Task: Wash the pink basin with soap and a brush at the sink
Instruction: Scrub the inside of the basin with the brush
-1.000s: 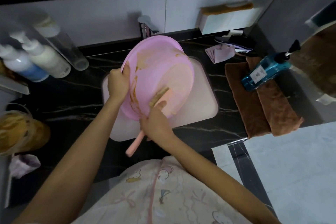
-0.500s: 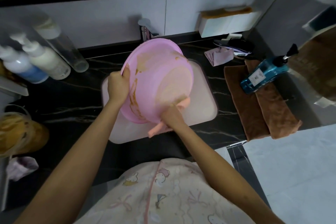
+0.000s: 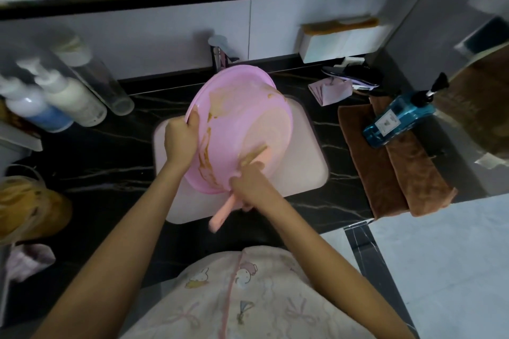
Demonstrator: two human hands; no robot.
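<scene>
The pink basin (image 3: 242,118) stands tilted on edge over the white sink (image 3: 308,162), its inside streaked with brown grime. My left hand (image 3: 180,143) grips its left rim. My right hand (image 3: 249,183) holds a pink long-handled brush (image 3: 223,215); the bristle head (image 3: 254,155) lies against the basin's lower inner wall, and the handle sticks out below my hand toward me.
A tap (image 3: 219,56) rises behind the basin. White pump bottles (image 3: 68,99) stand at left on the black counter. A blue soap bottle (image 3: 399,121) lies on brown towels (image 3: 396,170) at right. A hairbrush (image 3: 349,74) and pink cloth (image 3: 330,89) sit behind them.
My right hand drew the brush back from the basin's right side toward the lower middle, so the handle pokes out below again. My left hand kept its grip on the rim.
</scene>
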